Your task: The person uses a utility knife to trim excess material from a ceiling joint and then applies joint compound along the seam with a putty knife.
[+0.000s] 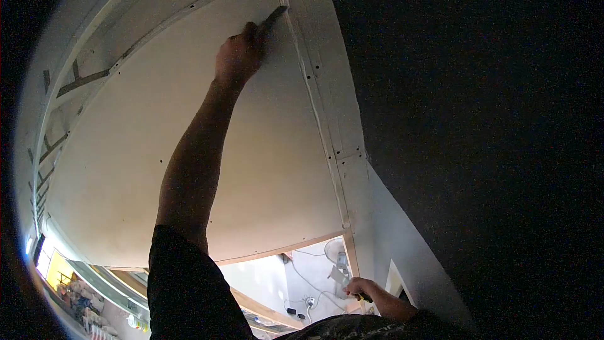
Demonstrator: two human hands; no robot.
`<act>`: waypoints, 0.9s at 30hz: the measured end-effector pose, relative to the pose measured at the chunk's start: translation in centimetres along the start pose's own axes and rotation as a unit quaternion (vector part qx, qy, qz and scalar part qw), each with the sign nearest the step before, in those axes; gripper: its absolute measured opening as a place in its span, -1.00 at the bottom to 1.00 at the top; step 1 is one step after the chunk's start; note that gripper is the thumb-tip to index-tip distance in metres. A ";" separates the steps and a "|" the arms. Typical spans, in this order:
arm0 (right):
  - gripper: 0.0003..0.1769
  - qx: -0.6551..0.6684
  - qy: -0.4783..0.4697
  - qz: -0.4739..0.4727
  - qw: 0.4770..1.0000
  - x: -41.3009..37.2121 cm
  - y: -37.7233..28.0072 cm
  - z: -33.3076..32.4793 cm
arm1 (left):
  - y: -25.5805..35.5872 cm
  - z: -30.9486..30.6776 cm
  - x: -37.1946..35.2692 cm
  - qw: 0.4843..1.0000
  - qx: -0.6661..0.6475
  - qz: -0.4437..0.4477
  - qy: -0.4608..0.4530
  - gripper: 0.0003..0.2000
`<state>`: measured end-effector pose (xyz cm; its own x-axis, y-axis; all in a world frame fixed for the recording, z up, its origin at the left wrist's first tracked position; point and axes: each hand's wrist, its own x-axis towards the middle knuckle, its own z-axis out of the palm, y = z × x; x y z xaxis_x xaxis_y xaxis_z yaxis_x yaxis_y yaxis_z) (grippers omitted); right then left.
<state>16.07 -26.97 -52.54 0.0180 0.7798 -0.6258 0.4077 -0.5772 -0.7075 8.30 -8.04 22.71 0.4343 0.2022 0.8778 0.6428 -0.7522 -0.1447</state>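
My left hand (240, 56) is raised high on a stretched arm, its fingers closed around a putty knife (272, 21). The blade's tip lies at the upper part of a joint (313, 94) filled with pale compound, which runs down between two drywall panels. Low on the right, my right hand (360, 286) grips a second putty knife (338, 275) with a wide, light blade and a dark and yellow handle. That blade points up and left, below the panel's bottom edge.
The large drywall panel (207, 119) shows screw heads along its edges. Wooden framing (277, 254) borders an opening beneath it. Through the opening appear a fan (336, 252), cables and small dark items on the floor. Clutter (82, 299) lies at lower left. A dark surface (478, 119) fills the right.
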 end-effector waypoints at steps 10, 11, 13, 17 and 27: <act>-0.55 0.064 -0.010 0.016 0.998 -0.1 1.4 1.0 | 0.4 -0.1 0.6 0.999 0.004 0.042 0.007 -0.72; -0.55 0.065 -0.013 0.019 0.998 1.0 2.3 1.2 | 0.4 -0.4 0.4 0.994 0.024 0.106 0.031 -0.71; -0.56 0.086 -0.019 0.013 0.996 2.7 4.1 2.1 | -0.1 0.4 0.0 0.984 0.041 0.164 0.047 -0.71; -0.56 0.066 -0.023 0.052 0.996 1.9 3.5 2.0 | -0.6 1.1 0.3 0.993 0.038 0.108 0.015 -0.69; -0.56 0.029 -0.012 0.003 1.000 0.4 1.7 1.3 | 0.3 -0.4 -2.2 0.998 0.026 0.027 -0.053 -0.67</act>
<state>15.58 -27.92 -54.40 -0.0013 0.7705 -0.6375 0.3542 -0.5958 -0.7208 7.29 -8.97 20.97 0.5318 0.2288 0.8154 0.6468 -0.7313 -0.2167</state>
